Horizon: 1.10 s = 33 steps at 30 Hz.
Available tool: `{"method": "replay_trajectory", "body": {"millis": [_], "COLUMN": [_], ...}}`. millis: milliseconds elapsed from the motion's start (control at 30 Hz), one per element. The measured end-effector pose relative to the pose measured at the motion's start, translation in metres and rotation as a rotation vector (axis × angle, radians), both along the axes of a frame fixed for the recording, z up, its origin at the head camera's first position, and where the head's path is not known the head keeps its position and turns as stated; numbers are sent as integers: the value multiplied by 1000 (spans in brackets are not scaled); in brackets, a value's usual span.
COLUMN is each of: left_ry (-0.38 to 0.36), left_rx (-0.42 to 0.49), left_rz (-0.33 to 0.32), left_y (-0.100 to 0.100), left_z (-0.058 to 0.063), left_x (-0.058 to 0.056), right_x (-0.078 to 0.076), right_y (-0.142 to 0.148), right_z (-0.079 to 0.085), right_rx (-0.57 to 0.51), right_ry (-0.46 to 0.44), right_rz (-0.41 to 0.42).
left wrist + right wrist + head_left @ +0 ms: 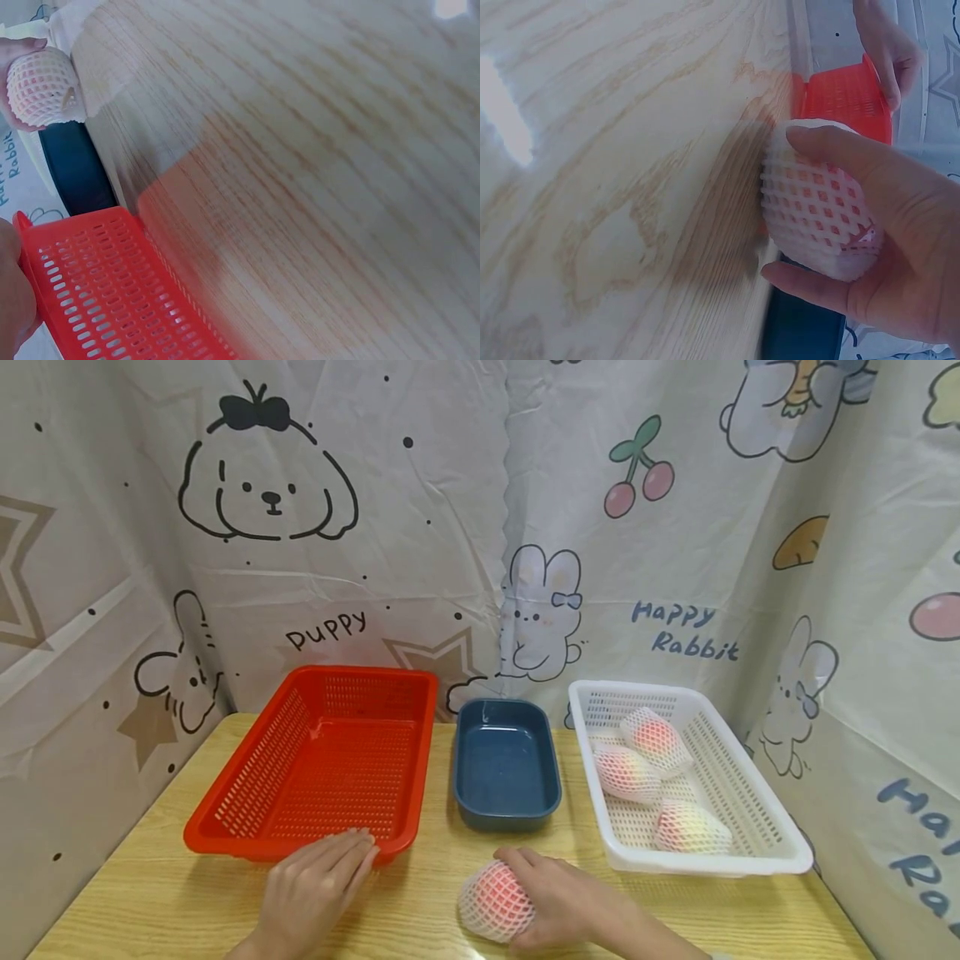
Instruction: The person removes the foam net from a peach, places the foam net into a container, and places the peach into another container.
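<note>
My right hand grips a pink peach in a white foam net, above the front of the table. In the right wrist view the thumb and fingers curl round the netted peach from two sides. My left hand rests on the near rim of the red basket, close to its right corner, with fingers fairly straight. Only part of that hand shows in the left wrist view, above the rim. Inside, the red basket holds nothing.
A blue rectangular tub, empty, stands between the baskets. To the right is a white basket holding three peaches in foam nets. A printed cloth hangs round the back and sides of the wooden table.
</note>
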<state>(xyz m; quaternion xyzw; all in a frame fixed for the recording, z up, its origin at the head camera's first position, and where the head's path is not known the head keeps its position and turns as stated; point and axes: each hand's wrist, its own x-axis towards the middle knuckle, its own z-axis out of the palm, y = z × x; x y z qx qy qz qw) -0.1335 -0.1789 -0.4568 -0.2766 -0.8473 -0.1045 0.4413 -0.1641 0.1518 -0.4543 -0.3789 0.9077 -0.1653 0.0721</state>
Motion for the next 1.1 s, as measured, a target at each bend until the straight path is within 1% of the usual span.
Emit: {"method": "replay_trajectory", "body": {"millis": [233, 433, 600, 833, 1000, 1100], "left_ry": [1, 4, -3, -5, -3, -4], "left_rx": [0, 0, 9, 10, 6, 2], "left_rz": [-4, -3, -5, -2, -3, -3], "left_y": [0, 0, 0, 0, 0, 0], "left_z": [1, 0, 1, 2, 3, 3], "left_x": [0, -1, -1, -1, -1, 0], "right_x": [1, 2, 2, -1, -4, -6], "right_y": [1, 1, 2, 4, 5, 5], "right_z": [-1, 0, 5, 14, 22, 26], "right_rx": [-38, -46, -63, -131, -165, -186], "right_ry": [9, 31, 52, 65, 115, 129], "right_rz": [8, 7, 11, 23, 15, 11]}}
